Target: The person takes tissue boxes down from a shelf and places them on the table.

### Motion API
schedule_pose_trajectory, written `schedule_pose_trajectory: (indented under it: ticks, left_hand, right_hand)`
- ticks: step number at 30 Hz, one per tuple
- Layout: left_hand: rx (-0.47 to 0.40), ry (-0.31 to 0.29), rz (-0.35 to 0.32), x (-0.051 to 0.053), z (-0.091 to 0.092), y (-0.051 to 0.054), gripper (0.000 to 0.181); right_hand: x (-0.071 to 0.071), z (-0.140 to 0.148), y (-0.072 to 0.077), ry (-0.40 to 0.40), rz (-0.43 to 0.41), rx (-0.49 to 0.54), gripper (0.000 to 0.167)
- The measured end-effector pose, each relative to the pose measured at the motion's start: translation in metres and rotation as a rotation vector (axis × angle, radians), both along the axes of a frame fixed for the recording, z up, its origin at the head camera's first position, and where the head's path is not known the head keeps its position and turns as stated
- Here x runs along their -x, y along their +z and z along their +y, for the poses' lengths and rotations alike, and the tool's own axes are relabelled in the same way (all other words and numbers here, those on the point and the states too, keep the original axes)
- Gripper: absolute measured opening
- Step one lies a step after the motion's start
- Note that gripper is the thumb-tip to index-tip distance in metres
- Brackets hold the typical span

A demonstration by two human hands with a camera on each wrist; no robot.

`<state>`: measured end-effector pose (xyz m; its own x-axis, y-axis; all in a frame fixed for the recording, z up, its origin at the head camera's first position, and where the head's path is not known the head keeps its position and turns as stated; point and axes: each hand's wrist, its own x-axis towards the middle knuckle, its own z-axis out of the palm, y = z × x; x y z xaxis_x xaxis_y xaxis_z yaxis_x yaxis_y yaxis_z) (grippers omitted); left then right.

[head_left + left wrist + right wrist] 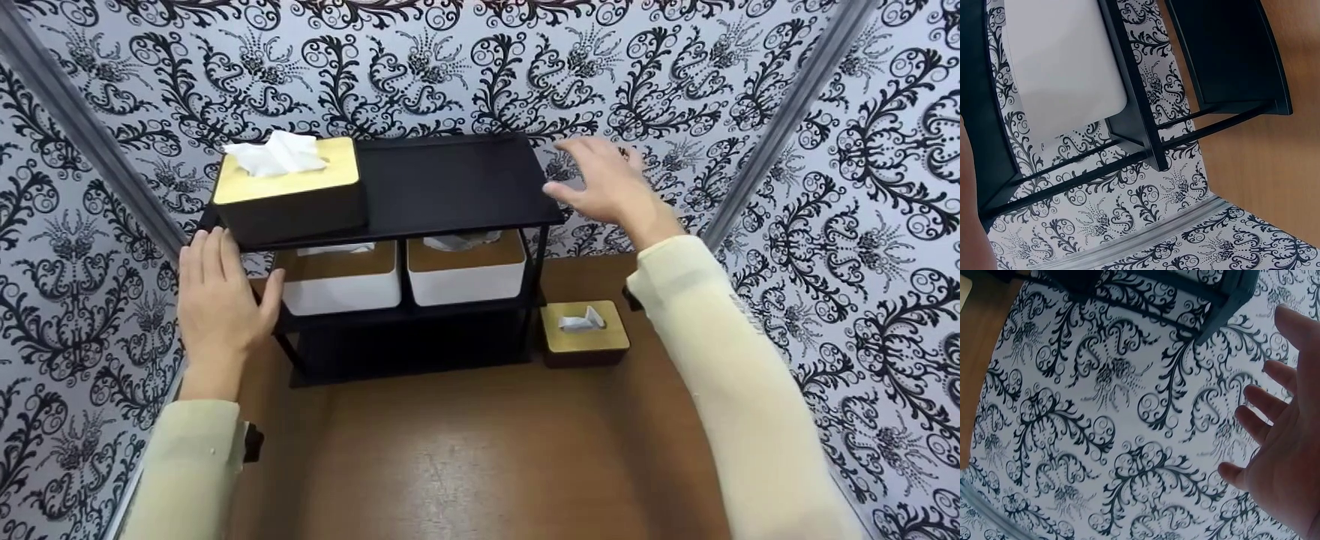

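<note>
A black three-tier shelf (457, 180) stands against the wall. On its top tier, at the left end, sits a dark tissue box (289, 202) with a yellow wooden lid and a white tissue sticking out. My left hand (219, 292) is at the shelf's left end, fingers straight, just in front of that box; whether it touches the shelf I cannot tell. Off the shelf's right end, my right hand (1283, 433) is held in the air with its fingers spread and nothing in it.
Two white tissue boxes with brown lids, a left one (341, 289) and a right one (466, 283), stand on the middle tier. A smaller tissue box (585, 341) lies on the wooden floor (465, 450) right of the shelf. Patterned walls (435, 67) enclose the space.
</note>
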<state>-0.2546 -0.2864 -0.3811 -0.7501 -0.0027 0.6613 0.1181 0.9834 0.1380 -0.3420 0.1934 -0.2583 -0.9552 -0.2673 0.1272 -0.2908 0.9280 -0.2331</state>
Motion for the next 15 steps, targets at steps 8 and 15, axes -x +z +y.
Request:
schedule_pose_trajectory:
  ticks: [8,15]
  left_hand:
    - [-0.01,0.006,-0.011,-0.001,-0.001,0.001,0.079]
    - [-0.017,0.006,-0.013,0.0,0.0,-0.001,0.079]
  right_hand:
    - [0.005,-0.04,0.003,0.005,0.04,-0.139,0.089]
    - [0.005,-0.082,0.005,0.067,0.042,-0.143,0.095]
